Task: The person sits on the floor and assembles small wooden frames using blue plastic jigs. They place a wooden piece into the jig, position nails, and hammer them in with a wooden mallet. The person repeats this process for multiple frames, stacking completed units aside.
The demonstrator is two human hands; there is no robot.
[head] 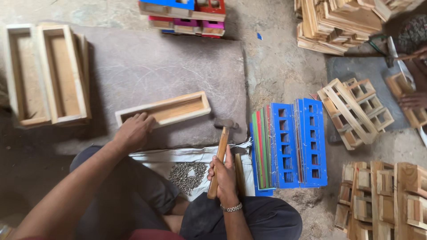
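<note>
My left hand (133, 131) grips the near left end of a long open wooden box (171, 108) that lies on a grey stone slab (147, 66). A wooden-handled hammer (221, 149) is held by my right hand (224, 175), its metal head hovering just right of the box over the slab's near edge. A pile of small metal nails (189, 174) lies on a white sack (173, 156) between my knees.
Two finished wooden boxes (44, 73) stand at the left. Blue slotted panels (298, 142) and coloured boards stand on edge at my right. Painted pieces (184, 15) sit beyond the slab. Stacks of wooden frames (353, 111) lie around; another person's hand (411, 101) works at the far right.
</note>
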